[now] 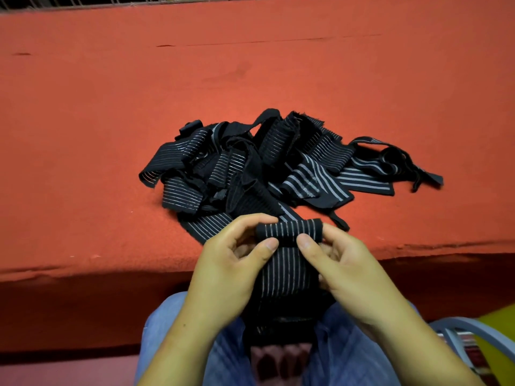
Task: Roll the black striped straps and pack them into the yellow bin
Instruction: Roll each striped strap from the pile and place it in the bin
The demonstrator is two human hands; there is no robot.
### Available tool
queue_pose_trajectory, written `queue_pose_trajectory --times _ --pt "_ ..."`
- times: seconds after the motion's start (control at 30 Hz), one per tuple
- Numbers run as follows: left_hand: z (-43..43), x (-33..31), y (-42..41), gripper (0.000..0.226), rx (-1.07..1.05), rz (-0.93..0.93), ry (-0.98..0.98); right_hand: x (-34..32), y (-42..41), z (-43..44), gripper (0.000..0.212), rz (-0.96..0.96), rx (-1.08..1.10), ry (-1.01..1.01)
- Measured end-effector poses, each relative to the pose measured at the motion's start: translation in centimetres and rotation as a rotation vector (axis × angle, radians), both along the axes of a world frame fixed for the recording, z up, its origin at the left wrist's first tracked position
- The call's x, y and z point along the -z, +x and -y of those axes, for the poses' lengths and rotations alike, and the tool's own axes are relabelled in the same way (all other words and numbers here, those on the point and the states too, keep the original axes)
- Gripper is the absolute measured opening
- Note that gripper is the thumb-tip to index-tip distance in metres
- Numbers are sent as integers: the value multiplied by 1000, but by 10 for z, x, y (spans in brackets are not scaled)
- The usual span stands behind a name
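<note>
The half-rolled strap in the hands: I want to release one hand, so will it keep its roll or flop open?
Probably floppy: the strap drapes limply from its roll over the lap. The roll may loosen if released, since the left hand and right hand both pinch it. Unlikely to roll away: its tail anchors it.

left hand, right hand, fingers curled, pinching

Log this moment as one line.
step: rolling strap | left hand: pinches rolled end | right hand: pinches rolled end | pile: unrolled, on red table | bin: partly in view, lower right
</note>
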State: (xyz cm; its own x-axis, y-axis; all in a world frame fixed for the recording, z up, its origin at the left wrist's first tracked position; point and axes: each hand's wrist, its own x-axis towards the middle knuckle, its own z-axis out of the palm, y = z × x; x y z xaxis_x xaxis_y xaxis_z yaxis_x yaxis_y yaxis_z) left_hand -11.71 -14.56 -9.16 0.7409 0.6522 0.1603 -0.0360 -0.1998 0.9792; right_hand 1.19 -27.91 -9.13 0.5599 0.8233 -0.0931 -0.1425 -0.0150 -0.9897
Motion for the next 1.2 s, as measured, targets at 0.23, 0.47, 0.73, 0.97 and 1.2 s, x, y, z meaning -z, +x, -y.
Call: queue_pose_trajectory --times 0.23,0.47,0.73,0.97,1.2 --pt "2 4 1 41 72 -8 21 1 0 -3 22 92 50 -19" --pt "17 12 10 63 101 -17 -97 1 -6 -7 24 205 -22 -82" --pt "15 10 8 55 123 -94 -75 7 -11 -5 22 243 25 -33" --pt "6 5 3 32 12 -59 -25 10 -4 -1 38 157 1 -19" --pt "9 4 3 42 14 7 35 7 -7 -4 36 132 18 -31"
